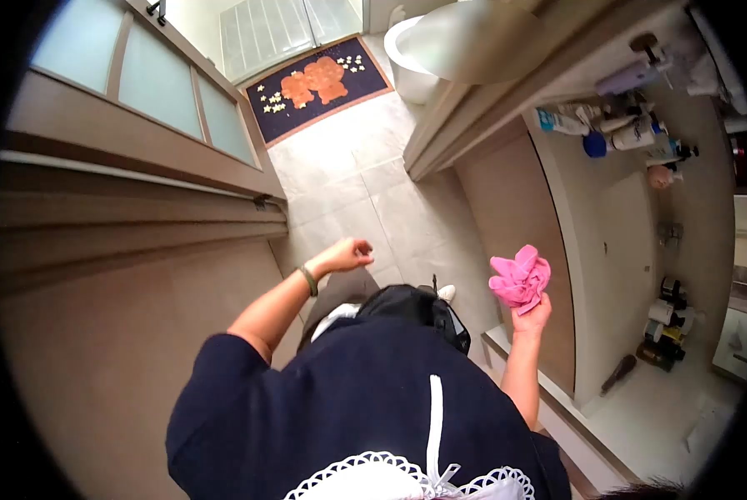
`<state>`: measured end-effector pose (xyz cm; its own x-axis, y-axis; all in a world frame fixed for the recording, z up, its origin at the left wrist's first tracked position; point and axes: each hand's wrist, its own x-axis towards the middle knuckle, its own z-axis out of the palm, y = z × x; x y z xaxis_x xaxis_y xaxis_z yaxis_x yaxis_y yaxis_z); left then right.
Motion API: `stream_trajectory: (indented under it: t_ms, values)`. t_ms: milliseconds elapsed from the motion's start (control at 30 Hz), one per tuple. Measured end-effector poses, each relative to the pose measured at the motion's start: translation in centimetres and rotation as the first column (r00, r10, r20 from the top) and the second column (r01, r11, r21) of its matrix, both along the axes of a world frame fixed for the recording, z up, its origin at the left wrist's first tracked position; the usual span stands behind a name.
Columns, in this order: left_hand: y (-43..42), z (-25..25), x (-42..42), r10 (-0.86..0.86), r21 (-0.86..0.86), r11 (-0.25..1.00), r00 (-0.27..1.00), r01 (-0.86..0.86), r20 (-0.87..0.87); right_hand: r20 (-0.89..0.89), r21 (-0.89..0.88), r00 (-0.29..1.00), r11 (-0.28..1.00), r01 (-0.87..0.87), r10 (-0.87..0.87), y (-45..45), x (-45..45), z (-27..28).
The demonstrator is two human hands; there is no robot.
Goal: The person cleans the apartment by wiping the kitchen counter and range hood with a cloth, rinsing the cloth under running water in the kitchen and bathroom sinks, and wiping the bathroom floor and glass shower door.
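My right hand [533, 315] is closed around the bottom of a bunched pink cloth [521, 277], whose folds stick out above the fingers. It is held up beside the pale counter's front. On the other side, my left hand [344, 254] hangs in front of my body with loosely bent fingers and nothing visible in it. A greenish band [309, 281] circles that wrist. Below the hands, a black bag [402, 307] rests against my front.
A doorway frame [440, 125] stands ahead, with a glass-paned door [157, 79] at left. Beyond lie a dark mat [286, 121] with orange figures and a white toilet [407, 71]. Bottles [632, 133], a dark brush [618, 374] and small containers [663, 321] line the counter [611, 242] at right.
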<state>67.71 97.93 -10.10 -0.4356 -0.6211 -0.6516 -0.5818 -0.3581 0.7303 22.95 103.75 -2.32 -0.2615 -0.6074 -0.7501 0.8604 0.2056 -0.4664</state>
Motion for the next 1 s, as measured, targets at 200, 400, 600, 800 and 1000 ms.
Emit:
stream_trajectory:
  t_ms: [200, 400, 600, 800, 1000]
  values:
    - [-4.6, 6.3, -13.9, -0.256, -0.141, 0.964, 0.93, 0.226, -0.263, -0.035, -0.141, 0.995, 0.986, 0.084, -0.089, -0.3, -2.4, 7.2]
    - [-11.0, 12.2, -37.3, -0.313, -0.061, 0.925, 0.662, 0.374, -0.681, 0.142, -0.409, 0.96, 0.869, 0.278, -0.24, -5.3, -14.2, 10.3]
    - [-12.5, 14.3, -53.5, 0.237, 0.259, 0.962, 0.735, -0.087, -0.635, 0.026, -0.422, 0.966, 0.874, 0.242, -0.256, -10.5, -23.0, 9.3]
    - [-16.7, 10.3, -62.3, 0.492, 0.642, 0.739, 0.488, 0.202, -0.721, 0.062, -0.433, 0.976, 0.876, 0.213, -0.207, -15.4, -28.4, 2.9]
    - [-20.9, 4.3, -65.9, 0.414, 0.592, 0.806, 0.714, 0.0, -0.565, -0.519, 0.222, 0.854, 0.958, 0.181, -0.041, -15.6, -38.1, 3.5]
